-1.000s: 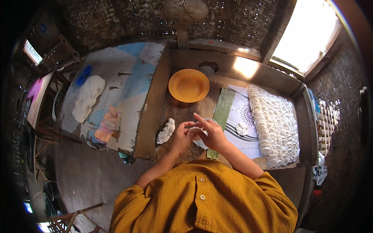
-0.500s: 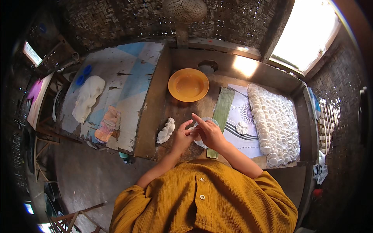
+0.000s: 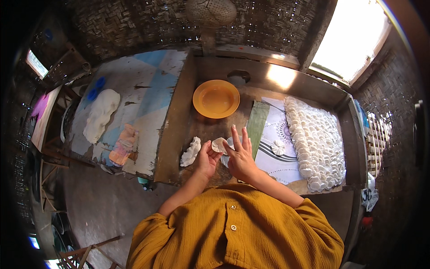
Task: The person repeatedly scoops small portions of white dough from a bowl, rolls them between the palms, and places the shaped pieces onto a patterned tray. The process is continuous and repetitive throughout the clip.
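A thin, pale round of dough [image 3: 218,145] is held up between my hands over the worktable. My left hand [image 3: 206,162] grips its lower left edge with the fingers curled beneath. At its right edge, my right hand [image 3: 242,162] pinches with the thumb side, while two fingers stretch upward and apart. Behind the right hand, a whitish round sheet [image 3: 227,159] lies partly hidden on the table. Just left of my left hand sits a lumpy strip of white dough [image 3: 191,151]. One small pleated white dough piece [image 3: 277,147] rests on the patterned cloth to the right.
An orange bowl [image 3: 216,99] stands beyond my hands. A green leaf strip [image 3: 258,127] borders the patterned white cloth [image 3: 280,172]. Rows of pleated dough pieces [image 3: 316,145] fill the right side. On the raised board [image 3: 150,101] at left lie a big dough mass [image 3: 102,115] and banknotes [image 3: 124,144].
The dough round has come into view between my fingertips, raised slightly and tilted. My right hand has turned, its fingers now pointing upward. The hands had been closer together.
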Tool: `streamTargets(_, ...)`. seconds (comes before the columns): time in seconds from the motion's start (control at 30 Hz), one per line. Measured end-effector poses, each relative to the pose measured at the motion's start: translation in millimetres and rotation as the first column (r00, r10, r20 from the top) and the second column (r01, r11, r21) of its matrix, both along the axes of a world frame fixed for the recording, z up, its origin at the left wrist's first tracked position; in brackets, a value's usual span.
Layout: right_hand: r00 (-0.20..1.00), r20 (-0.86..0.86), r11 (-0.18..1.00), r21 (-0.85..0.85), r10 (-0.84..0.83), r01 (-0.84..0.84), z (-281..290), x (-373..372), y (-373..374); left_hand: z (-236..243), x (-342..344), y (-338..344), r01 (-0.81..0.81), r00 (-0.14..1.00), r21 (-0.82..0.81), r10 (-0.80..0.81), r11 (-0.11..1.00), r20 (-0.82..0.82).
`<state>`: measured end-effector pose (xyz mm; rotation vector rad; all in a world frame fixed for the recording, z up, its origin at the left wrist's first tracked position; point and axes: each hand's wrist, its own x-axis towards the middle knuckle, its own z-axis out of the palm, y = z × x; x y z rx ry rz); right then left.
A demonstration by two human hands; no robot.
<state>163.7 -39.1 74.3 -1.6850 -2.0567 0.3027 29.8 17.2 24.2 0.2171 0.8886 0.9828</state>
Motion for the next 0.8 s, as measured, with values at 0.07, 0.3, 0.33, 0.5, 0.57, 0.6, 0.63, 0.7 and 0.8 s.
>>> streamTargets(0.07,1.000,0.029,1.000,-0.017,-0.012,0.013,-2.2,-3.0,1.1,2.3,3.6,-1.3,-0.002,1.000,-0.014,0.002,1.000,-0.007)
streamTargets(0.3,0.996,0.072,0.998,-0.020,-0.057,0.059,-8.5,-4.9,5.9,6.9,5.2,-5.4,0.090,0.986,-0.003,-0.089,0.996,0.144)
streamTargets(0.33,0.997,0.039,0.997,-0.005,-0.073,0.073,-11.4,-2.1,7.4,7.4,4.1,-6.6,0.112,0.963,-0.002,-0.108,0.994,0.247)
streamTargets(0.5,0.905,-0.390,0.975,-0.202,-0.171,0.098,-40.5,46.9,23.0,11.0,4.2,-11.5,0.352,0.818,0.121,-0.368,0.928,0.443)
streamTargets(0.57,0.588,-0.733,0.883,-0.465,-0.343,-0.063,-56.4,78.2,22.9,12.9,3.2,-12.2,0.481,0.822,0.039,-0.467,0.876,0.325)
streamTargets(0.6,0.500,-0.761,0.866,-0.498,-0.413,-0.043,-64.0,94.2,17.1,13.4,2.6,-12.3,0.488,0.837,-0.002,-0.467,0.873,0.284)
streamTargets(0.63,0.429,-0.775,0.851,-0.525,-0.464,-0.028,-71.0,110.0,11.6,13.7,0.9,-12.4,0.496,0.840,-0.008,-0.477,0.868,0.259)
streamTargets(0.7,0.707,-0.532,0.869,-0.429,-0.465,0.248,-81.4,142.8,-4.0,13.0,-2.9,-12.3,0.459,0.861,-0.019,-0.440,0.888,0.254)
streamTargets(0.8,0.819,0.142,0.787,-0.225,-0.556,0.574,-95.1,175.8,-23.2,9.7,-6.9,-12.3,0.437,0.875,-0.024,-0.419,0.899,0.244)
